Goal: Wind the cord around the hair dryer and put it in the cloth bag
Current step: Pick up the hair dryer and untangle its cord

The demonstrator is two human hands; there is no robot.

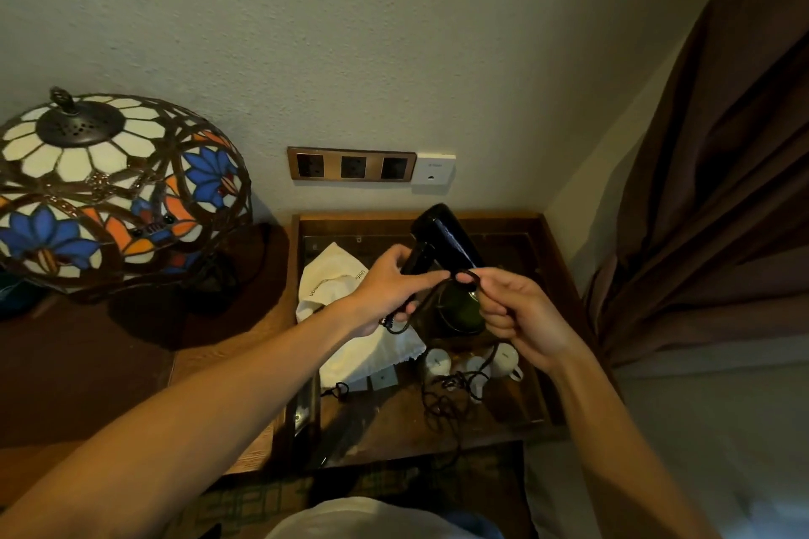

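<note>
The black hair dryer [446, 239] is held up over the glass-topped side table, barrel pointing away and up. My left hand [389, 291] grips its handle. My right hand [521, 317] pinches a loop of the dark cord [451, 396] right beside the handle; the rest of the cord hangs down and lies in a loose tangle on the table. The white cloth bag [346, 319] lies flat on the table under my left hand, its drawstring trailing toward the front edge.
A stained-glass lamp [105, 188] stands on the wooden surface at left. Wall sockets [350, 164] sit above the side table [551, 363]. White cups [503, 359] and a dark round thing show under the glass. A brown curtain [718, 188] hangs at right.
</note>
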